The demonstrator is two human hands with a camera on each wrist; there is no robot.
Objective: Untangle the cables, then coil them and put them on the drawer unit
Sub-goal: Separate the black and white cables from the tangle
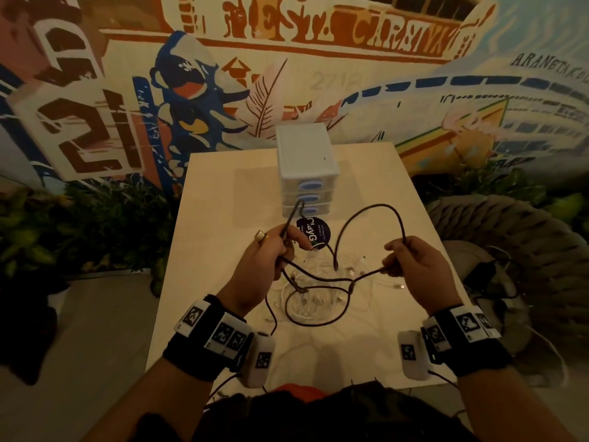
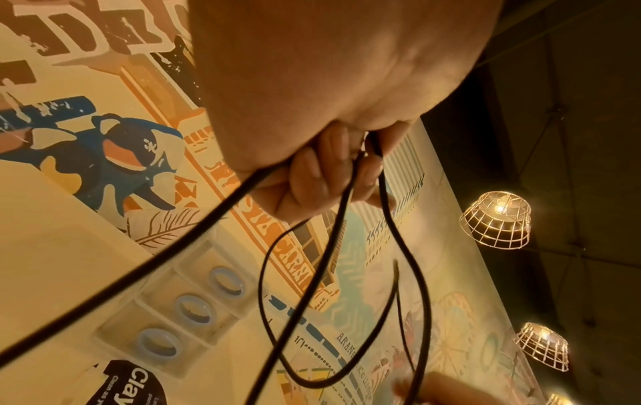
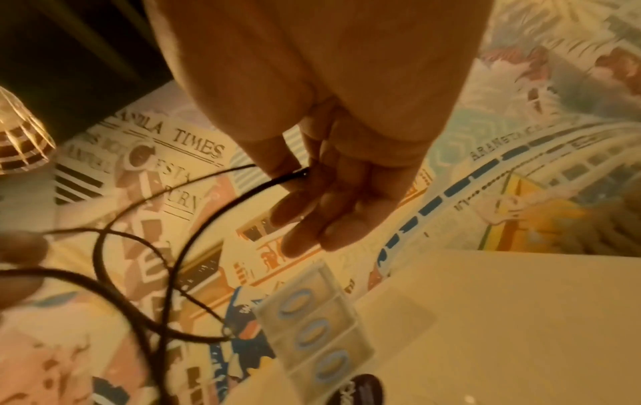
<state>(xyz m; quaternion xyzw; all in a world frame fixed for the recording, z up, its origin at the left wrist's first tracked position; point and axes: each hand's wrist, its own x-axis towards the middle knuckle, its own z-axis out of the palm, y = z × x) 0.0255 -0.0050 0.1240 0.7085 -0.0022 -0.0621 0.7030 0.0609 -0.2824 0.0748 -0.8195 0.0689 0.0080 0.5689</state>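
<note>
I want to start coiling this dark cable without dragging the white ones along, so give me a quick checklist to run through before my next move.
1. Left hand grips the dark braided cable: ok, fingers curled round several strands.
2. Right hand holds the same cable: ok, pinched between thumb and fingers.
3. Dark cable free of the white cables on the pale wooden table: not ok, its lower loop lies across them.
4. Dark cable without crossings: not ok, strands cross between the hands.
5. Top of the white plastic three-drawer unit free for coils: ok.
6. Cable's plug ends located: cannot tell.
</note>
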